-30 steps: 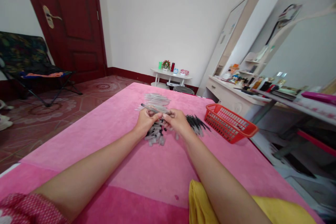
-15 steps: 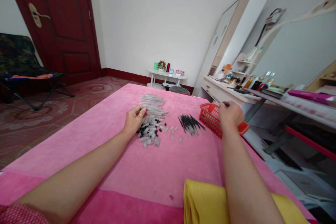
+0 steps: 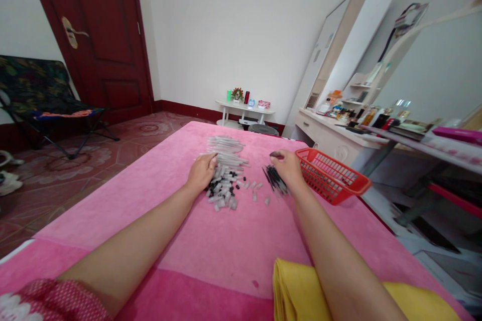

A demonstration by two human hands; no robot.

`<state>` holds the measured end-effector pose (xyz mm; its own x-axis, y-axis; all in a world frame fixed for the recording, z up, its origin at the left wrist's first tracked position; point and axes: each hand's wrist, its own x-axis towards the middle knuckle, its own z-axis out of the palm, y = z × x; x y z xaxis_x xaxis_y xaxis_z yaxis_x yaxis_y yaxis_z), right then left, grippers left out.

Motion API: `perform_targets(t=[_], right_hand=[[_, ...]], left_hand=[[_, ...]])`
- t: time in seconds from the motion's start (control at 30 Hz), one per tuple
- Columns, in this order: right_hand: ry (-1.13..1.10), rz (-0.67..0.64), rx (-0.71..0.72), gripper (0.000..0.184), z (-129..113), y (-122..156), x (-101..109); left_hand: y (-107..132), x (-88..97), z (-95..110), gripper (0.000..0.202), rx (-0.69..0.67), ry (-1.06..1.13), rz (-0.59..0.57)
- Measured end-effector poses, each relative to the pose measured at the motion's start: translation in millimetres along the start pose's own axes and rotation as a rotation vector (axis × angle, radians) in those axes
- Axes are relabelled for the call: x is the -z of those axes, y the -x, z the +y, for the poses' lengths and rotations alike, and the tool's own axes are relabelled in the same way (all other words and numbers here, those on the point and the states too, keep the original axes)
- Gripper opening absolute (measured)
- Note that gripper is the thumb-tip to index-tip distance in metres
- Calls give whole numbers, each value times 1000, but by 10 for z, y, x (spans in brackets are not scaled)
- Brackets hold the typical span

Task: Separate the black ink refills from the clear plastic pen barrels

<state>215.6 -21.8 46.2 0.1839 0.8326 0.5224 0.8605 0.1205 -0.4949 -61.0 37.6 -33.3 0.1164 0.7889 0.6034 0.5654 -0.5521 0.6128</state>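
Observation:
My left hand rests at the left edge of the piles, thumb and fingers closed together; whatever they may hold is hidden. Clear pen barrels lie in a stack beside its fingertips. Just below is a heap of small clear and black pen caps and plugs. My right hand hovers over the black pen refills, its fingers pinched. Something dark shows at those fingertips, too small to make out. To the right of this hand stands a red plastic basket.
A pink cloth covers the table. Folded yellow fabric lies at the near right, under my right forearm. A few loose clear pieces are scattered between the heaps. A white dresser stands beyond the basket.
My right hand has moved left, from over the red basket to above the black refills. My left hand stays by the barrels. The whole view has shifted slightly.

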Motion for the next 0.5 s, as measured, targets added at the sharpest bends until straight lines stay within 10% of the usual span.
perform_targets(t=[0.5], right_hand=[[66, -263, 55, 18, -287, 254, -340]], left_hand=[[-14, 14, -8, 26, 15, -116, -3]])
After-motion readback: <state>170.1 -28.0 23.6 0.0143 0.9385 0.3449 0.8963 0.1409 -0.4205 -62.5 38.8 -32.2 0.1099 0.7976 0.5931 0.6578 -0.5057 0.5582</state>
